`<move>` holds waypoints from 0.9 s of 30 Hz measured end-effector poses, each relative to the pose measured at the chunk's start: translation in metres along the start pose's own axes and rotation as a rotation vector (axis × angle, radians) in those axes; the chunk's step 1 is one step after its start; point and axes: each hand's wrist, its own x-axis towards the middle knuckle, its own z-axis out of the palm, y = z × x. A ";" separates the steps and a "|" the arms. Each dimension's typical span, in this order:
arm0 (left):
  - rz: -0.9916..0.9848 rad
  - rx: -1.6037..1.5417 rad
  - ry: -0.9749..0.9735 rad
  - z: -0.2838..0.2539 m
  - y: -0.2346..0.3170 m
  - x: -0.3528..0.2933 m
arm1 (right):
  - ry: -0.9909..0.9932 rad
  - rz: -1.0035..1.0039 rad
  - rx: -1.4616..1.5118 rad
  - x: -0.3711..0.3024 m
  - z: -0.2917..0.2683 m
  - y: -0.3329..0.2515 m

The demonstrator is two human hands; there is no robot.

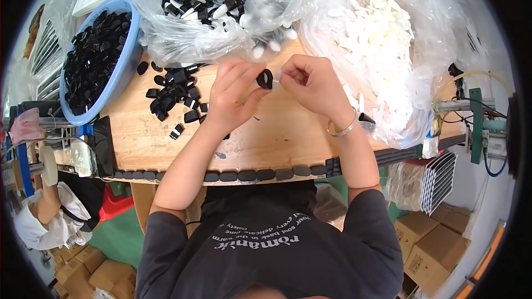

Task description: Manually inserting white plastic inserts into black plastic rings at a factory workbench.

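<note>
Over the middle of the wooden table, my left hand (pixel 235 97) pinches a black hollow oval cap (pixel 266 80) between thumb and fingers, its opening turned toward my right hand. With curled fingertips my right hand (pixel 311 84) holds a small whitish translucent piece (pixel 277 76) right beside that cap; whether the two touch, I cannot tell. A bracelet circles my right wrist. Left of my left hand lies a loose heap of black caps (pixel 173 93) on the tabletop (pixel 271 138). Beyond my right hand spreads a plastic bag full of white pieces (pixel 382 39).
A blue basin (pixel 134 27) of black caps stands at the left. At the back, a clear bag (pixel 188 44) holds mixed black and white pieces. Dark padding (pixel 246 175) lines the table's near edge. Cardboard boxes (pixel 435 249) sit below right; another person's arm (pixel 47 202) shows at left.
</note>
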 end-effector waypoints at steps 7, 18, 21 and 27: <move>0.040 -0.008 -0.048 0.001 0.001 0.001 | 0.004 0.009 -0.087 -0.003 0.006 -0.003; -0.008 -0.019 -0.038 0.004 0.000 0.000 | 0.192 -0.097 -0.072 -0.008 0.032 0.011; -0.036 -0.033 -0.004 0.004 -0.001 -0.002 | 0.213 -0.116 0.051 -0.009 0.044 0.019; -0.013 -0.108 -0.031 -0.003 -0.001 0.004 | -0.106 0.173 0.630 -0.003 0.028 0.015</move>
